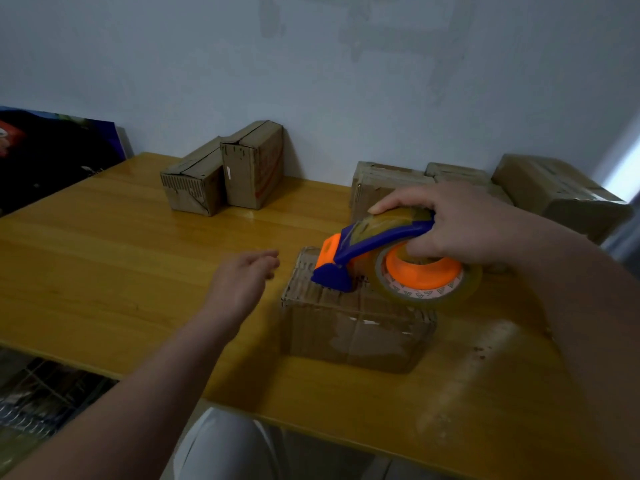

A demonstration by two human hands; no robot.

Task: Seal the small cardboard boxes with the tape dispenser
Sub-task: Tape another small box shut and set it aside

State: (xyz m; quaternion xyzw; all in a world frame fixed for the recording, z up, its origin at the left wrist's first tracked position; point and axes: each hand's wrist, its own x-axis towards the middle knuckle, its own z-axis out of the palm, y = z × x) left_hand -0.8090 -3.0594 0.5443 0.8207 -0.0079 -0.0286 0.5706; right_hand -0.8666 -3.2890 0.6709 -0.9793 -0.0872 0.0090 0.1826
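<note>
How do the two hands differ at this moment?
The right hand grips the tape dispenser, whose nose rests on the near box; the left hand holds nothing. The right hand's fingers curl round the dispenser; the left hand's hang relaxed, beside the box without touching it. Both are bare, above the wooden table.

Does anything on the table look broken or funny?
Yes. The box under the tape dispenser has frayed top edges showing bare corrugation, and the far-left box looks dented with ragged seams. The table has a pale scuffed streak near the right front.

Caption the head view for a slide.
Right hand holds the tape dispenser on a small cardboard box; left hand hovers beside it.
</note>
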